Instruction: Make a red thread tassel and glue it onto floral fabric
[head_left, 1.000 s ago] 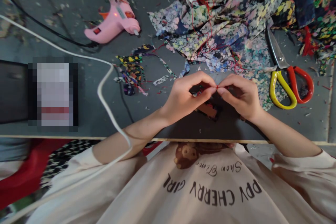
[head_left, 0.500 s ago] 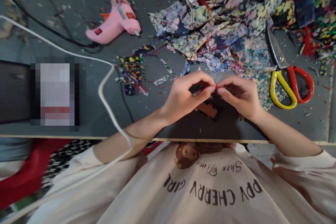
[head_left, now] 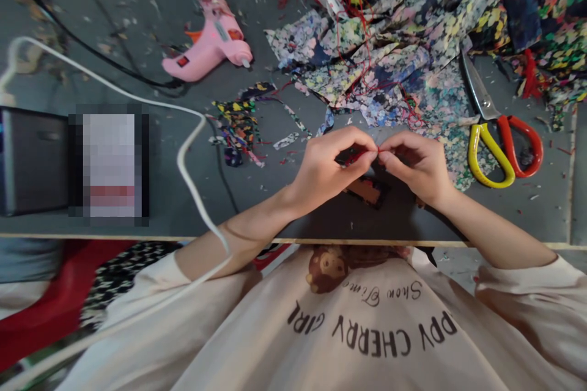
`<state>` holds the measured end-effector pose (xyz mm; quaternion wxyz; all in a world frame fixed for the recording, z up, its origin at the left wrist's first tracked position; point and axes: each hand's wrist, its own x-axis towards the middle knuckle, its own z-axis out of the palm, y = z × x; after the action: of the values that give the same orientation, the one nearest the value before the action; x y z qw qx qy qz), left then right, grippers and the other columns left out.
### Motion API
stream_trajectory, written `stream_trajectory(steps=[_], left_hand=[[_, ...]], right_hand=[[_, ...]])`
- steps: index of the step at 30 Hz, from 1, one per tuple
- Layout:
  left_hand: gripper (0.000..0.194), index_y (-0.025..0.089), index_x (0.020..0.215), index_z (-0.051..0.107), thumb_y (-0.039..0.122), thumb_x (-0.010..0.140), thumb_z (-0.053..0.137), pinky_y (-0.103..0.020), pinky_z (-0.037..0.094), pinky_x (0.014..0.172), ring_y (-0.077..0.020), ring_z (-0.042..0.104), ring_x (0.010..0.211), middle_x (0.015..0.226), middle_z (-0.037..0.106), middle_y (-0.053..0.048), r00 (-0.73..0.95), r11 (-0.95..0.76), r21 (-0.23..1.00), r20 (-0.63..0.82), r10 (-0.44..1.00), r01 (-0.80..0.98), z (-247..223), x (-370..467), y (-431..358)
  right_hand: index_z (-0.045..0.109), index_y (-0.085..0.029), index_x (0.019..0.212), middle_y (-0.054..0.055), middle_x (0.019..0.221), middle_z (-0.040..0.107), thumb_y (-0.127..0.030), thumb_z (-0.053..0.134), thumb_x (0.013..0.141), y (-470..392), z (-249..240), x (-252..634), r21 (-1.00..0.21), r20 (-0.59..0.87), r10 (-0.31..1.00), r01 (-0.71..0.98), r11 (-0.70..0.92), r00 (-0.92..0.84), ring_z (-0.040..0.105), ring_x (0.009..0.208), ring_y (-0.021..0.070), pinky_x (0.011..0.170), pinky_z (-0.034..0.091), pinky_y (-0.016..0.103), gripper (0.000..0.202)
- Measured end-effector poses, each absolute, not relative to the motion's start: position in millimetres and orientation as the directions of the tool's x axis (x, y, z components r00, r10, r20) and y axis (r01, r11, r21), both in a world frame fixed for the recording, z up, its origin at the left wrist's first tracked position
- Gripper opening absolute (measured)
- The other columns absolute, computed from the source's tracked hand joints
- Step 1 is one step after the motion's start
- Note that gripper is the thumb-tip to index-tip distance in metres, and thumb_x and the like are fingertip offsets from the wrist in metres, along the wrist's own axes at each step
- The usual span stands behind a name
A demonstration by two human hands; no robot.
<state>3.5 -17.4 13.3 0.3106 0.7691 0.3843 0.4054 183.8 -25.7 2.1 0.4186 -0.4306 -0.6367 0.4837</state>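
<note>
From where I'm standing, both hands are meeting near the middle of the frame, above the grey counter (head_left: 183, 220). The left hand (head_left: 323, 162) is pinching a thin red thread (head_left: 378, 151) between thumb and forefinger, and the right hand (head_left: 422, 168) is closing its own thumb and forefinger on it, the fingertips nearly touching. Just below them, a small brown piece with a dark rim (head_left: 367, 191) is lying partly in shadow.

Floral fabric pieces (head_left: 389, 55) are heaping up across the upper right, with red threads trailing over them. Scissors (head_left: 487, 102) with yellow and red handles are resting at the right, partly on that cloth. In the upper left a pink glue gun (head_left: 211, 43) is lying on its side; small fabric scraps (head_left: 238, 122) are clustering between it and the left hand. A white cable (head_left: 183, 165) is curving down the left, crossing over the left forearm.
</note>
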Motion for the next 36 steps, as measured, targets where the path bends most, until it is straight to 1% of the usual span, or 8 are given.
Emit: stream_trajectory(steps=[8,18,23,27,30,32,34,36], left_hand=[[0.006,0.016,0.079,0.064,0.016,0.085,0.063,-0.016,0.047,0.067,-0.0067,0.062,0.067,0.074,0.069,0.003,0.374,-0.494,0.802,0.368,0.851,0.335,12.4,3.2,-17.3],[0.010,0.017,0.077,0.063,0.024,0.084,0.060,-0.018,0.046,0.062,-0.0080,0.060,0.065,0.072,0.068,0.003,0.333,-0.302,0.903,0.196,0.922,0.307,14.3,7.0,-17.3],[0.011,0.018,0.087,0.063,0.027,0.089,0.056,-0.023,0.052,0.074,-0.0109,0.065,0.079,0.084,0.070,0.000,0.312,-0.269,0.900,0.161,0.936,0.343,30.7,1.2,-12.3],[0.013,0.022,0.105,0.059,0.028,0.093,0.056,-0.026,0.054,0.090,-0.0103,0.063,0.096,0.105,0.069,0.001,0.174,-0.341,0.769,0.294,0.940,0.540,30.6,-58.0,20.4],[0.024,0.029,0.114,0.052,0.033,0.092,0.060,-0.038,0.046,0.111,-0.0134,0.051,0.116,0.118,0.058,0.008,-0.050,-0.156,0.500,0.374,0.926,0.852,14.3,-113.0,48.6],[0.035,0.031,0.117,0.052,0.032,0.087,0.068,-0.041,0.038,0.118,-0.0167,0.044,0.128,0.127,0.053,0.009,-0.078,-0.119,0.410,0.432,0.898,0.904,7.3,-125.1,54.8],[0.020,0.029,0.111,0.058,0.029,0.091,0.062,-0.034,0.046,0.107,-0.0130,0.052,0.115,0.116,0.059,0.008,-0.017,-0.233,0.452,0.483,0.875,0.861,10.4,-108.5,46.4],[0.016,0.023,0.105,0.063,0.030,0.095,0.053,-0.026,0.053,0.087,-0.0100,0.061,0.093,0.101,0.068,0.004,0.179,-0.384,0.601,0.373,0.910,0.701,21.9,-72.3,28.4]], right_hand=[[0.067,-0.016,0.076,-0.001,0.066,0.064,-0.021,0.061,0.080,-24.4,5.1,182.2,-0.983,0.083,0.960,0.136,0.123,-0.268,0.052,0.057,0.0069,0.052,0.041,0.019,0.009],[0.068,-0.016,0.075,-0.001,0.066,0.066,-0.024,0.062,0.080,-23.4,6.1,182.1,-0.982,0.061,0.966,0.158,0.103,-0.252,0.057,0.060,0.0086,0.056,0.044,0.020,0.012],[0.069,-0.016,0.075,0.000,0.068,0.067,-0.022,0.062,0.079,-22.2,4.0,184.8,-0.966,0.100,0.973,0.215,0.146,-0.209,0.056,0.059,0.0089,0.055,0.043,0.021,0.010],[0.067,-0.016,0.072,0.000,0.068,0.067,-0.022,0.062,0.080,-21.5,4.1,187.2,-0.965,0.113,0.972,0.209,0.156,-0.204,0.055,0.058,0.0083,0.055,0.043,0.021,0.011],[0.067,-0.016,0.072,0.000,0.068,0.067,-0.020,0.062,0.079,-21.0,4.0,187.4,-0.963,0.136,0.968,0.202,0.179,-0.209,0.056,0.058,0.0081,0.054,0.042,0.020,0.010],[0.067,-0.016,0.071,0.000,0.068,0.067,-0.020,0.061,0.080,-20.9,4.1,187.1,-0.961,0.146,0.966,0.200,0.189,-0.213,0.057,0.059,0.0083,0.054,0.043,0.020,0.011],[0.067,-0.016,0.071,0.000,0.068,0.067,-0.019,0.061,0.080,-20.9,4.6,186.7,-0.959,0.157,0.964,0.202,0.201,-0.214,0.057,0.059,0.0084,0.054,0.043,0.020,0.011],[0.067,-0.016,0.071,0.000,0.067,0.067,-0.019,0.061,0.079,-20.9,5.8,186.6,-0.950,0.169,0.962,0.226,0.217,-0.214,0.058,0.059,0.0088,0.054,0.043,0.020,0.011]])
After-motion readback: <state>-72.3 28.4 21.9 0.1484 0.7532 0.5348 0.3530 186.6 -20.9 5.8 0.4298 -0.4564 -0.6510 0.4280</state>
